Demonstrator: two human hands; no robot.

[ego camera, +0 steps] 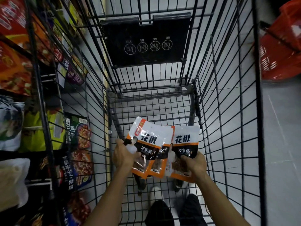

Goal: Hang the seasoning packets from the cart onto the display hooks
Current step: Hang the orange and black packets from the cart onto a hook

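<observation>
I look down into a black wire shopping cart. Both hands are inside its basket, holding white, orange and black seasoning packets with dark lettering. My left hand grips the left packets, two overlapping ones as far as I can tell. My right hand pinches the lower edge of the right packet. The packets fan out side by side, their tops pointing away from me. Display hooks are not plainly visible.
Shelves with hanging and stacked food packets run along the left, close to the cart's side. The black child-seat flap stands at the cart's far end. Red shopping baskets sit on the grey floor at the upper right. My feet show beneath the cart.
</observation>
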